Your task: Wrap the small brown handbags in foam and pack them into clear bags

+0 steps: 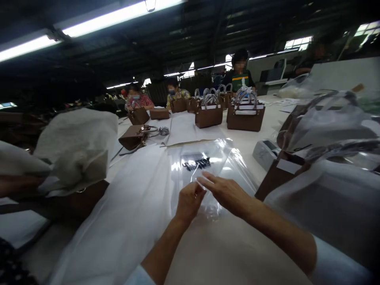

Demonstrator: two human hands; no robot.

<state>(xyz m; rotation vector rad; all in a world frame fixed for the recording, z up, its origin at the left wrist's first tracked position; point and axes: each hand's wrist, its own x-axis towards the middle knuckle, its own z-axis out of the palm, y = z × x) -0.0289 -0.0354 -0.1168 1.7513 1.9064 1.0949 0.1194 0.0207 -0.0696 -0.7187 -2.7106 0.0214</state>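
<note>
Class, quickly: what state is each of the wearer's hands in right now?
Left hand: closed, fingers curled over the clear plastic; whether it grips it cannot be told.
Right hand: open, fingers extended over the clear plastic.

Can't read any words from where I'm standing. Black lettering (196, 163) is running across the clear plastic (228, 160) at table centre; blur and glare are hiding it. Black curved mark (302, 148) is showing on right-hand plastic wrap (316, 120); can't tell if it's a letter.

Bag workshop: brown handbags (246, 122), co-workers (240, 82), strip lights (118, 17).
</note>
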